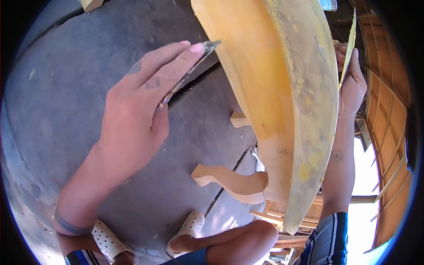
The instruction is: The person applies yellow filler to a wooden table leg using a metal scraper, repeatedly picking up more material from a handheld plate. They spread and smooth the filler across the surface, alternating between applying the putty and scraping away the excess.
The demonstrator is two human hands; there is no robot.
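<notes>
My left hand (134, 99) is closed on a thin, dark flat scraper (213, 45), fingers laid along its face. The scraper's tip has a little yellow on it and is at the near edge of a large curved wooden piece (258, 66), touching or almost touching. That wood is pale and yellowish, with a smooth hollow face and grey-yellow smears along its rim. Beyond it, my right hand (354, 81) grips a thin flat plate (350, 48) seen edge-on, with yellow paste on it. The wood hides part of my right fingers.
A curved wooden leg (234, 181) extends from the wooden piece, with another leg end (239, 119) farther up. Below is a grey concrete floor (66, 88) with dark joints. My feet in white clogs (192, 225) are at the bottom. Wooden furniture (287, 216) stands behind.
</notes>
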